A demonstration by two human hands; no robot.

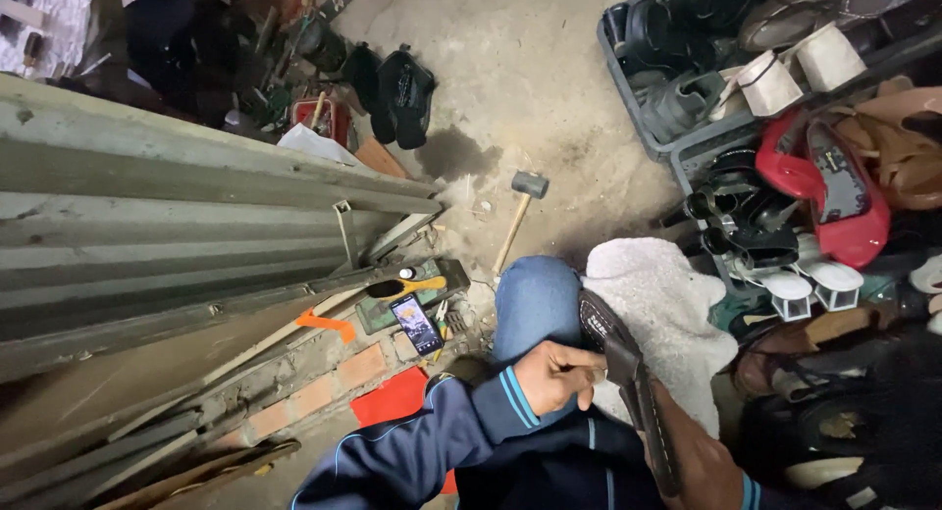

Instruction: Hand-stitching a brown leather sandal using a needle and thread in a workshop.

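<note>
The left hand [554, 375] pinches closed at the sandal's [628, 397] edge; the right hand [702, 466] grips it underneath, bracing it firmly against the knee [535, 304].

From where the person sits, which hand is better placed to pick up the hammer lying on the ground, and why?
Probably the left hand: it only pinches at the sandal edge and is nearer the hammer. The right hand grips the sandal from below, steadying it.

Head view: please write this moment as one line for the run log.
left hand: fingers pinched at edge of dark shoe | right hand: supports shoe from below | hammer: on floor, untouched
</note>
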